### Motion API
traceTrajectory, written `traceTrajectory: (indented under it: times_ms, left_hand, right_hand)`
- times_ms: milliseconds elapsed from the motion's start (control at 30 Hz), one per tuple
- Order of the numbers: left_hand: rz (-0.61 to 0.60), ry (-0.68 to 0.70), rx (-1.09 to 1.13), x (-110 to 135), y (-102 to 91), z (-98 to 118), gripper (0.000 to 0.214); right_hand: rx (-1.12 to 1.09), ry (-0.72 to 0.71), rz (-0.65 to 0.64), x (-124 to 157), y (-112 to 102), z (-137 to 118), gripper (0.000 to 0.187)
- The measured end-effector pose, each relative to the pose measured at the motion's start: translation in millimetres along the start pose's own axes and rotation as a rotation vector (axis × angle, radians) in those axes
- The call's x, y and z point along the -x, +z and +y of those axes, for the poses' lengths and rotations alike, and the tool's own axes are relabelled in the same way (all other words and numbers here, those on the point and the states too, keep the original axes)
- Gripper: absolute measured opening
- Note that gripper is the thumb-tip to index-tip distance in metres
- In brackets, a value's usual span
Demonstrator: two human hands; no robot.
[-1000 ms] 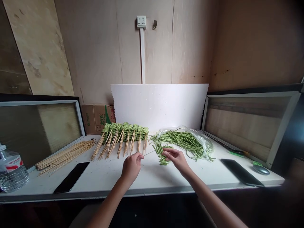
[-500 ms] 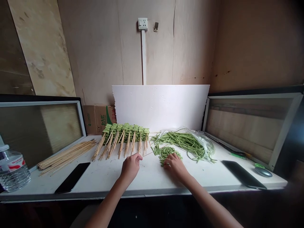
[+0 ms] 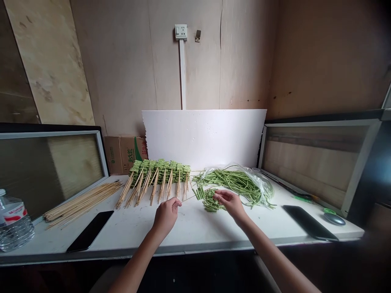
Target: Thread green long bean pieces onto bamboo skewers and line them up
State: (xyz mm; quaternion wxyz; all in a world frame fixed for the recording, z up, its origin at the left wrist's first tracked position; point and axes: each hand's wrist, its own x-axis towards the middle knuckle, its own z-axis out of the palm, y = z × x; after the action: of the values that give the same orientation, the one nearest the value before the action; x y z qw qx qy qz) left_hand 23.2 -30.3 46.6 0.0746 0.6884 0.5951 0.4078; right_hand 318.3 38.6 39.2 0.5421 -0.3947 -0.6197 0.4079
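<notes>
Left hand (image 3: 165,213) curled tight round a skewer (image 3: 188,198) of green bean pieces (image 3: 200,193), right hand (image 3: 231,204) narrow, its hold unclear.

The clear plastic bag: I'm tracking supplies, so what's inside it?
Long green beans, some spilling out the front of the clear plastic bag. Whatever lies beneath the top strands is hidden.

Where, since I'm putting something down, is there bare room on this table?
Bare room on the table lies between the left black slab and the left hand; between the left hand and the right hand, in front of the cut beans; and between the right hand and the right black slab. The back is crowded with skewered beans and long beans.
</notes>
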Motion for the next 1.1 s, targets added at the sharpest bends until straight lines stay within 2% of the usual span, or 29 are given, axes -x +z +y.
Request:
traceTrajectory:
  times_ms: [167,333,1100]
  left_hand:
    - [-0.024,0.016,0.029,1,2.2,1,0.028]
    - [-0.035,0.027,0.042,2,5.0,1,0.029]
    - [-0.038,0.036,0.057,3,6.5,2,0.028]
  right_hand:
    - [-0.359,0.114,-0.002,1,2,-6,0.041]
    - [-0.523,0.121,-0.046,5,7,-14,0.036]
    - [-0.624,0.127,-0.049,5,10,-14,0.027]
